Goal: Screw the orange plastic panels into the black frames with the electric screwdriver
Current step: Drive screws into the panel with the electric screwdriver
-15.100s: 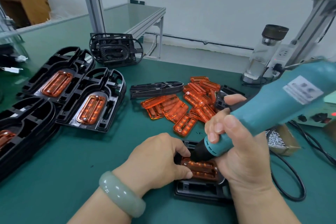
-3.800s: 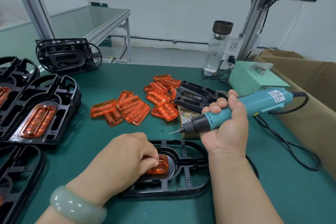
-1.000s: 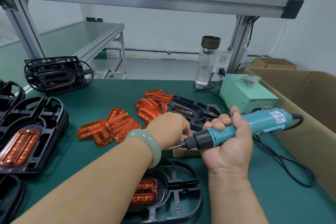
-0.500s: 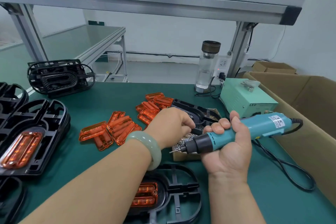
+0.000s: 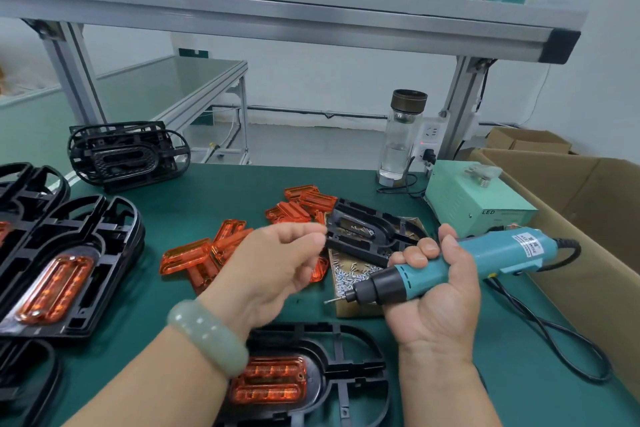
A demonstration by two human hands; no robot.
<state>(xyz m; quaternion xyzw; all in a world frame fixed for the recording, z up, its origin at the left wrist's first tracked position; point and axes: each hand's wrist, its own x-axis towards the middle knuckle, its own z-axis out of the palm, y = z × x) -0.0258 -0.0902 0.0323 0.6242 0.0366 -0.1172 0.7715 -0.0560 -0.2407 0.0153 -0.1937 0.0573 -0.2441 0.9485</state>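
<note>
Teal electric screwdriver point(image 5: 485, 260), gripped in right hand point(image 5: 436, 305), is pointing left; left hand point(image 5: 273, 270) pinch's too blurry to call; orange-panelled black plastic frame point(image 5: 320, 378) is lying nearer.

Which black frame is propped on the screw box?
The panel-less black frame behind the right hand, tilted over the box of screws; the rest lie on the mat or in stacks.

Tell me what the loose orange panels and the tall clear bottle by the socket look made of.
Loose orange panels: likely translucent moulded plastic, glossy; light glows through their ribs. Tall clear bottle: glass or hard clear plastic, cannot tell; see-through wall, dark metallic-looking cap.
</note>
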